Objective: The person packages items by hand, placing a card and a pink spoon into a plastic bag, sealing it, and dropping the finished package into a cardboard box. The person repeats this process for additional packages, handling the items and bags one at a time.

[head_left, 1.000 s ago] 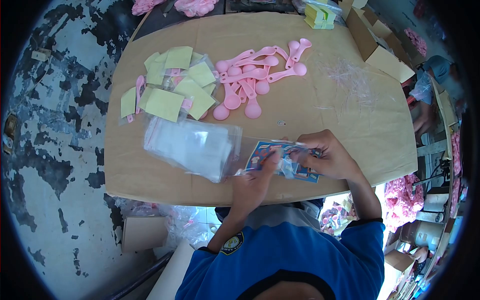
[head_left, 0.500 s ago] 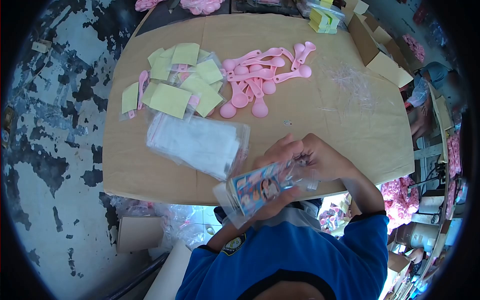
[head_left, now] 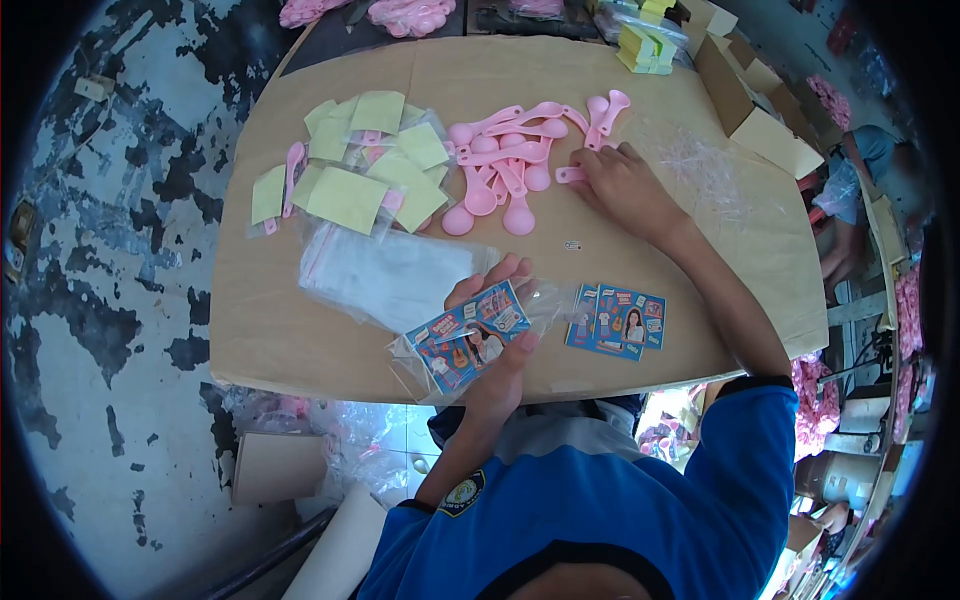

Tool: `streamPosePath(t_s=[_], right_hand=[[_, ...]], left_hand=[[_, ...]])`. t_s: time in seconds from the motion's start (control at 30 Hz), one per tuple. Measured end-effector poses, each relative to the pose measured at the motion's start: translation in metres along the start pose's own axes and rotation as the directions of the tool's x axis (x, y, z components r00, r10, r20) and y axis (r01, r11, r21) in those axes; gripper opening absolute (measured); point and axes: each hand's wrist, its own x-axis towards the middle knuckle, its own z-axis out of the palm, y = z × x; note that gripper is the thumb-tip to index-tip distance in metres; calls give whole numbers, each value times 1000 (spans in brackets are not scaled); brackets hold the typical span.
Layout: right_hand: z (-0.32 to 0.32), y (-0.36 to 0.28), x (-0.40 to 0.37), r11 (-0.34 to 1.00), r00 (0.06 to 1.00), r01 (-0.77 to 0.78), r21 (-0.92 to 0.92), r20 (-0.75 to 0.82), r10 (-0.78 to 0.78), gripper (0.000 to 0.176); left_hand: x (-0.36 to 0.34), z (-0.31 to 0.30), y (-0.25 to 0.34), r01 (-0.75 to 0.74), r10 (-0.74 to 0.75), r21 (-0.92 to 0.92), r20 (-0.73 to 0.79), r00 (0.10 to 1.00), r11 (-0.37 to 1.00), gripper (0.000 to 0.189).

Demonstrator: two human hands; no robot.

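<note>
Lying aslant in the left hand [head_left: 497, 378], below the centre of the frame and slightly left, a clear bag [head_left: 404, 368] with a blue card [head_left: 452, 352] inside is held over the near part of the bench [head_left: 255, 340]. The grip of this hand is clamped on the bag, the thumb being laid at the card's right end and the fingers being seen past its upper edge. The bag's other end is pointed rightward, near the loose cards [head_left: 608, 332], which are laid overlapping at lower centre-right.

Above the centre of the frame, a pink spoon [head_left: 568, 175] is pinched by the right hand [head_left: 628, 195]. The grip is drawn together on it; only the handle end is shown at the fingertips, the rest being hidden. Just to the left, more pink spoons [head_left: 483, 200] are heaped, and a few are grouped just above the hand.

The bag stack [head_left: 380, 268] is partly covered by the left fingers in this view. Above it, toward the upper left, packets [head_left: 345, 198] with yellow paper are piled. Clear strips [head_left: 705, 170] are scattered at upper right, below the box [head_left: 775, 135], beside which a yellow stack [head_left: 645, 52] is placed.
</note>
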Motion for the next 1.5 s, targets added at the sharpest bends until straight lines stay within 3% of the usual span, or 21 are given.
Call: streamPosePath(t_s=[0.07,0.17,0.2,0.27,0.37,0.5,0.73,0.83,0.93,1.13,1.23,1.3,1.33,1.43,1.5], right_hand=[[-23,-11,-9,998,999,39,-54,-10,-39,29],[-53,-20,-28,999,986,-16,42,-165,22,24],[-62,-23,-37,974,980,-87,208,-157,121,22],[-76,-27,-55,831,946,-219,512,-96,309,19],[-86,-30,-76,409,934,-105,907,-52,354,15],[-90,-50,-89,370,972,-16,929,-72,223,13],[-91,-61,-80,485,990,112,868,-141,23,20],[-92,-65,-74,582,988,115,805,-152,15,21],[-93,-72,-70,556,998,4,831,-34,45,22],[-73,-80,-68,420,980,95,902,-159,119,26],[-74,-80,-68,442,995,-25,897,-19,96,30],[-73,-80,-65,410,1000,7,912,-19,25,40],[-74,-79,-64,393,1000,20,919,-17,-9,45],[-76,-80,-61,452,997,-52,890,17,81,57],[-77,-80,-57,522,994,-30,852,-31,108,51]], left_hand=[[0,-1,0,4,-4,-2,1,1000,1000,68],[0,0,1,14,-14,-10,-8,1000,1000,69],[0,0,1,19,-19,-14,-12,1000,1000,69],[0,1,0,5,-5,-4,-6,1000,1000,69],[1,2,0,-19,19,26,-1,1000,999,70],[2,9,3,6,-6,4,-23,1000,1000,69],[2,11,7,-5,-2,68,100,995,998,66],[3,17,11,36,-38,23,69,997,999,62],[6,20,12,50,-50,2,42,998,999,57],[12,21,9,53,-53,34,12,998,998,60],[13,20,8,87,-88,99,9,996,991,56],[14,22,6,107,-107,89,-3,994,990,52],[14,20,5,87,-89,81,29,996,993,52],[16,17,3,38,-46,68,114,992,997,53],[19,17,1,16,-28,77,155,988,997,55]])
